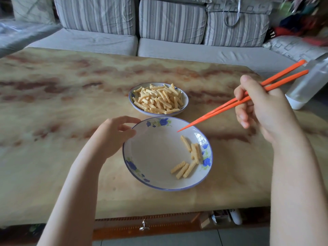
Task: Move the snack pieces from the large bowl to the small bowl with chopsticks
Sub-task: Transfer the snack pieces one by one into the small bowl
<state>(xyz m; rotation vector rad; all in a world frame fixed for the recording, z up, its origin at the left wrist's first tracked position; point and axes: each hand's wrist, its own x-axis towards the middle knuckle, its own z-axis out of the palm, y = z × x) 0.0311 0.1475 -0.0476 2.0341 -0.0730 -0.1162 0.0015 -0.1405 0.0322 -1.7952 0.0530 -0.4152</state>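
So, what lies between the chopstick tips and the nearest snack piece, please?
Nothing but the bare white inside of the large bowl, as the head view shows.

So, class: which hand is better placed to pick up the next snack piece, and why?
Right. The right hand grips the chopsticks, whose tips hang over the large bowl, close to its snack pieces. The left hand has no tool; it holds that bowl's rim.
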